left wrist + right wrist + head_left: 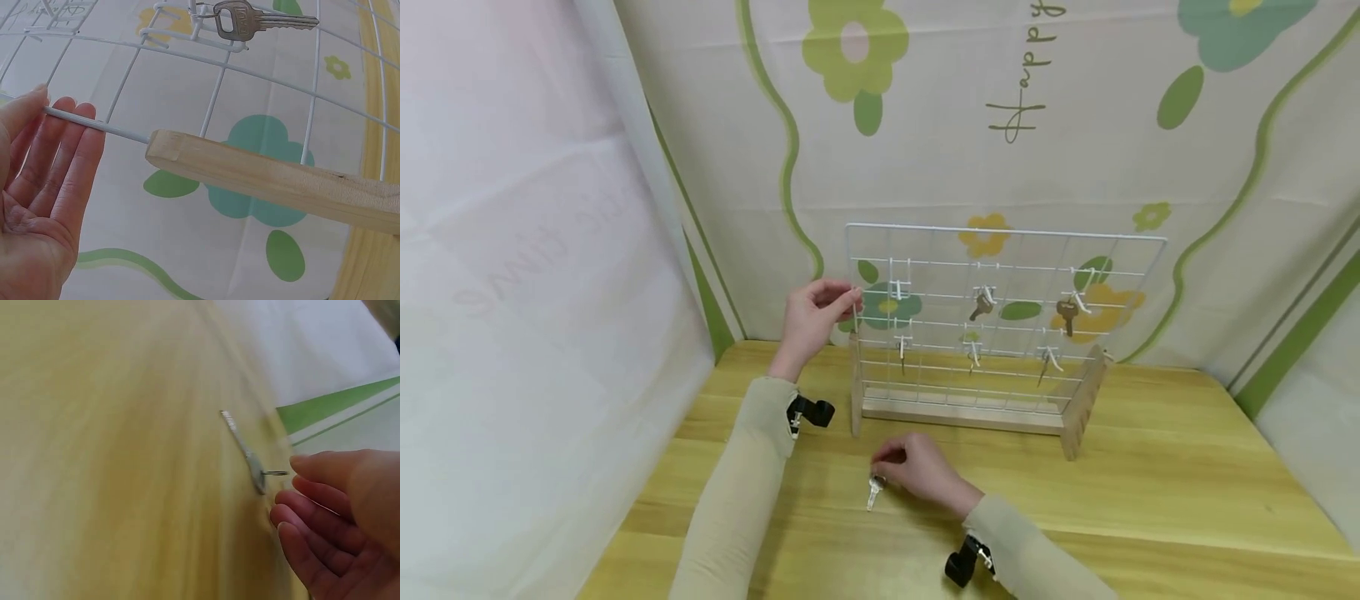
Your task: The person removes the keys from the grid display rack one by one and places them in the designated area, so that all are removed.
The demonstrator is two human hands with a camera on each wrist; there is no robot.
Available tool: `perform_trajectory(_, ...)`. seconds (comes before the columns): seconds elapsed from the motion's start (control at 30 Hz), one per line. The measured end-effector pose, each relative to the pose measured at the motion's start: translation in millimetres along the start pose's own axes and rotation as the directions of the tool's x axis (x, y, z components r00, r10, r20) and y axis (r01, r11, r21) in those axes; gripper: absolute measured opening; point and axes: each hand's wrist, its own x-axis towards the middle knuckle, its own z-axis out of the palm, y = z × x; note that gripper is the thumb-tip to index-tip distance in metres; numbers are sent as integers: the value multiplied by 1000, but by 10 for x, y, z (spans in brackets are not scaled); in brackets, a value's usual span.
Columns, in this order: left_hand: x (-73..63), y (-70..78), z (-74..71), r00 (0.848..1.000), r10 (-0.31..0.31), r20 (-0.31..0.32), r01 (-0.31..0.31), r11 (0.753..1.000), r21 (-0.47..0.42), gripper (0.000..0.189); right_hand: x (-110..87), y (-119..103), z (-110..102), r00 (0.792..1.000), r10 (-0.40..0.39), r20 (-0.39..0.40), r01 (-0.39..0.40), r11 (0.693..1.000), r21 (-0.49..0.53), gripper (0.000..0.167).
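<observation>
The wire grid rack (pixel 1006 228) stands upright in a wooden base on the table. At its left side, my left hand (pixel 820 317) pinches the white frame wire between thumb and fingers. In the left wrist view, those fingers (pixel 78 156) lie behind the wire, just beyond the end of a wooden upright (pixel 250 169). Low in front of the rack, my right hand (pixel 922 469) pinches the ring of a silver key (pixel 873 492). The right wrist view shows this key (pixel 240 450) held by its small ring at the thumb and finger tips.
Keys hang from white hooks on the grid, among them a brownish key (pixel 1067 315) at upper right and another (pixel 981 304) at upper middle. The wooden table (pixel 1150 467) reaches back to a flower-printed cloth (pixel 925 158). More cloth hangs at both sides.
</observation>
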Motion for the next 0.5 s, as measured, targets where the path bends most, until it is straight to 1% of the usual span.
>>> perform_trajectory(0.1, 3, -1, -1, 1000, 0, -2, 0, 1000, -4, 20, 1, -48, -105, 1000, -13, -28, 14, 999, 33, 16)
perform_trajectory(0.17, 3, -2, 0, 1000, 3, -4, -3, 1000, -5, 19, -8, -113, -213, 997, -30, -68, 34, 998, 59, 18)
perform_trajectory(0.27, 7, -8, -2, 1000, 6, -1, -6, 1000, 1, 20, -43, -281, -424, 988, -36, -148, 51, 994, 100, 19)
perform_trajectory(0.37, 11, -14, -5, 1000, 2, 2, -2, 1000, 3, 21, -113, -486, -666, 970, -14, -241, 42, 993, 113, 19)
perform_trajectory(0.47, 17, -10, -9, 1000, -5, 5, 5, 1000, 7, 21, -202, -676, -931, 944, 19, -330, 23, 992, 121, 22)
perform_trajectory(0.5, 19, -8, -9, 1000, -6, 6, 6, 1000, 4, 21, -232, -727, -1021, 932, 16, -363, 26, 994, 111, 24)
